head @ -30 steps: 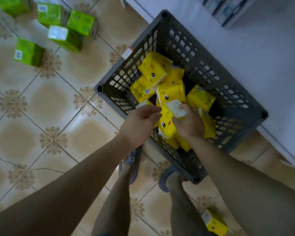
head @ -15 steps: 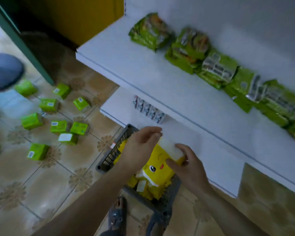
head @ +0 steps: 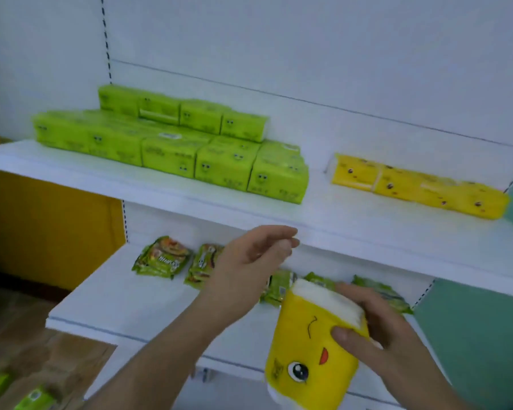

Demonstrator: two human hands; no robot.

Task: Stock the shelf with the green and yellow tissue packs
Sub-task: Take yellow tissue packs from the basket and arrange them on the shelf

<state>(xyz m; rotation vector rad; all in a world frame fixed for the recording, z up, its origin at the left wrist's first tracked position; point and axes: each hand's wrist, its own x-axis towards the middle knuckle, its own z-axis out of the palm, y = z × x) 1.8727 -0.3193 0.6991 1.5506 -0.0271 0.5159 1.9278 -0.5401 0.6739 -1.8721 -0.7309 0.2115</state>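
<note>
My right hand (head: 379, 329) grips a yellow tissue pack (head: 308, 356) with a cartoon face, held upright in front of the lower shelf. My left hand (head: 249, 261) hovers just left of it with loosely curled fingers, holding nothing. On the upper white shelf (head: 367, 232), several green tissue packs (head: 172, 146) are stacked in two layers at the left. A row of yellow tissue packs (head: 418, 187) lies at the right end of that shelf.
Green snack packets (head: 160, 257) lie along the lower shelf (head: 116, 294), some behind my hands. Loose green packs (head: 33, 399) sit on the floor at bottom left. A yellow panel (head: 51, 229) stands at the left and a teal wall (head: 480, 335) at the right.
The view swung up from the grey basket on the floor to the upper shelf. My right hand lifted the yellow pack out and raised it; my left hand came away from it.
</note>
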